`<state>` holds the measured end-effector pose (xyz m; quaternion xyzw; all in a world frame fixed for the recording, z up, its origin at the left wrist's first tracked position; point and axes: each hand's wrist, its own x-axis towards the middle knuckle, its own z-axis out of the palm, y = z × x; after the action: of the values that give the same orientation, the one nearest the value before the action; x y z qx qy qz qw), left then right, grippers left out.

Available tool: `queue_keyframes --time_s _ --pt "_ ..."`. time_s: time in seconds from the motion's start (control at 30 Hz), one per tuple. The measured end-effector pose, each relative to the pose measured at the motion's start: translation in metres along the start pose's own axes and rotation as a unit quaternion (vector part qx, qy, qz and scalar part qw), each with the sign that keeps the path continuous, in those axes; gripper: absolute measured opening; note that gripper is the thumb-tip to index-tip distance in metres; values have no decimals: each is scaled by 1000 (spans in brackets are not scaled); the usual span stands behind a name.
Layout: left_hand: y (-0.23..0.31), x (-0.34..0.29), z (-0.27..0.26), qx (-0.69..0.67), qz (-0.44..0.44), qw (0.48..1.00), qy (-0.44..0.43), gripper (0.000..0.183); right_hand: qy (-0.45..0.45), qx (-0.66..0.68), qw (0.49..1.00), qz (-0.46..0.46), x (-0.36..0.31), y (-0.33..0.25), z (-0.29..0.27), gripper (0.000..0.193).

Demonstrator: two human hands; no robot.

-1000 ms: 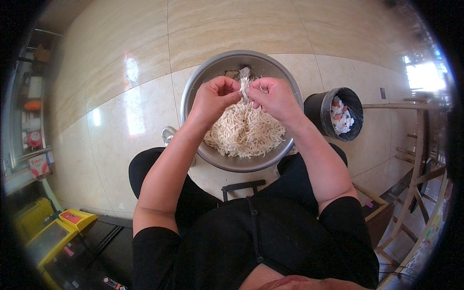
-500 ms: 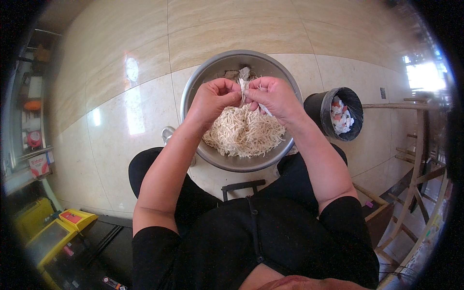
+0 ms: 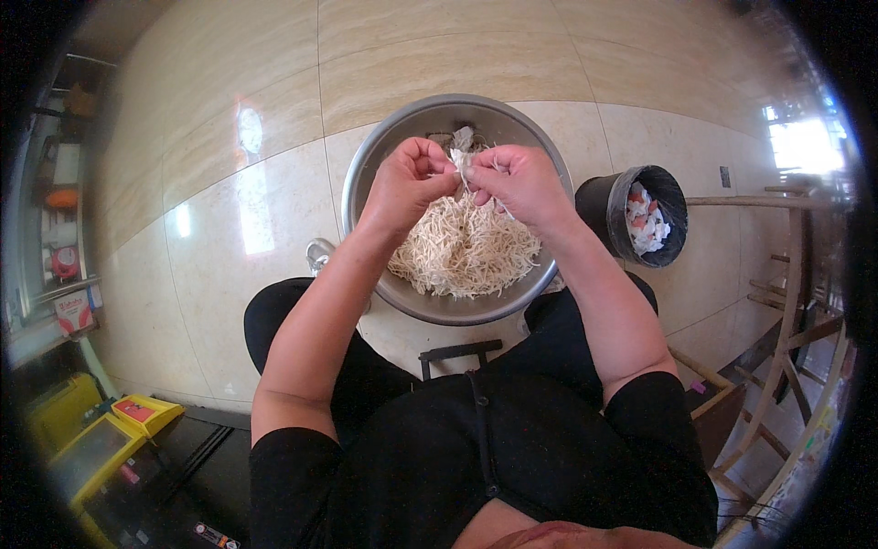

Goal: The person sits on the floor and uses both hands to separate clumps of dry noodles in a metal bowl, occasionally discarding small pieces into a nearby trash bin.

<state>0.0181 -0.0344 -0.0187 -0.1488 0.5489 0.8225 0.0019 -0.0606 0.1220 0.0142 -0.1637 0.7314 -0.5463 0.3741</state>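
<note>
left hand and right hand on white shreds over metal basin

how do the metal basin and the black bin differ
The basin is silvery metal; the bin is black. The basin's mouth looks much wider than the bin's. The basin holds a heap of pale shreds, the bin white and reddish scraps. Both have round mouths and stand uncovered.

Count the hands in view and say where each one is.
2. The left hand and right hand are side by side over the metal bowl, pinching a thin white piece between them. No other hand shows.
</note>
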Motion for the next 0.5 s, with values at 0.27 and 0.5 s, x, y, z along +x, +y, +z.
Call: queue_keyframes --time_s 0.27,0.5 --pt "7 2 -8 -11 37 997 63 24 68 35 997 -18 6 6 -9 18" --pt "1 1 -2 33 15 999 20 27 54 41 998 -1 3 5 4 16"
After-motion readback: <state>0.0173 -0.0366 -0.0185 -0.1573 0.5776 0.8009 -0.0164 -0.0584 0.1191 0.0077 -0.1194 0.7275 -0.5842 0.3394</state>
